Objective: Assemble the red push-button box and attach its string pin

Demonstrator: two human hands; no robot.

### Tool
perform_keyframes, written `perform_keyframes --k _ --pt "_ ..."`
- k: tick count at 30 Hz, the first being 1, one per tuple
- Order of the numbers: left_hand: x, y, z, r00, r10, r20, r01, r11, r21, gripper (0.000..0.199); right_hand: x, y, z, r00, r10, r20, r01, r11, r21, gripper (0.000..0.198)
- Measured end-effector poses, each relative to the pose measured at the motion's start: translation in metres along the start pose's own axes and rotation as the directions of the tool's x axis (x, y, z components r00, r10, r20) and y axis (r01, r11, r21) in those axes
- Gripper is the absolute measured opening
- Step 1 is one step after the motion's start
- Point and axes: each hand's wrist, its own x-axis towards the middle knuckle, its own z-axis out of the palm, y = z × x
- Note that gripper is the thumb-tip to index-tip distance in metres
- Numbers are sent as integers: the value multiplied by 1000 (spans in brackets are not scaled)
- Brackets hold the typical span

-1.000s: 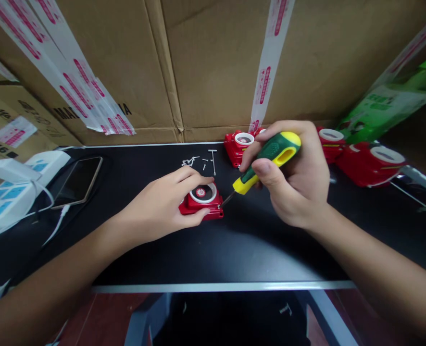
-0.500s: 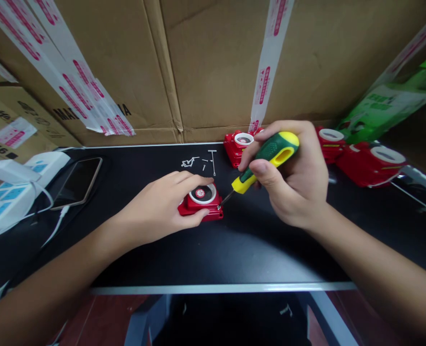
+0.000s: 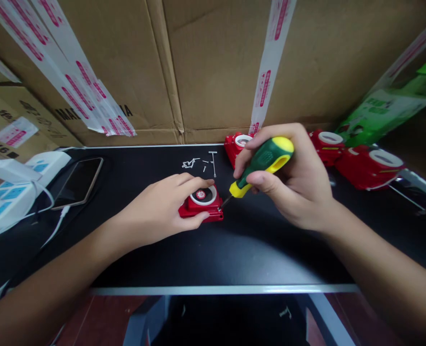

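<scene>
My left hand [image 3: 166,202] grips a red box-shaped device [image 3: 213,215] on the black tabletop, thumb along its near side and fingers around a white ring with a dark round window. In my right hand [image 3: 299,178] is a screwdriver [image 3: 265,163] with a green and yellow handle. It slants down to the left, and its tip meets a small metal screw at the device's right corner. Behind the device lie a T-shaped metal rod [image 3: 213,163], a few small screws [image 3: 205,168] and a thin crumpled whitish piece [image 3: 189,163].
More red devices stand behind my right hand, one at the back [image 3: 232,149] and others at the right [image 3: 368,166], near a green bottle [image 3: 375,110]. A phone [image 3: 79,180] and a white power strip [image 3: 25,192] with cables lie left. Cardboard [image 3: 213,72] walls the back.
My right hand and the screwdriver handle have shifted slightly left and down, with the tip still at the device's corner. The left hand keeps its hold.
</scene>
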Motion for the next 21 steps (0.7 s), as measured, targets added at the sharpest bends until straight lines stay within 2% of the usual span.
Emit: perform_keyframes --k 4,10,15,21 --pt "0 1 2 1000 22 -10 -22 1000 -8 53 9 -16 -8 986 78 146 -77 997 -11 29" --pt "1 2 3 999 34 -38 -36 999 -39 50 24 -28 -7 962 90 257 -83 996 -41 37" --pt "2 2 5 998 25 -51 -28 998 -49 49 28 -12 -3 975 77 206 -87 995 43 40" --pt "0 4 6 999 -9 -37 7 998 -55 58 24 12 4 994 93 50 -100 979 177 41"
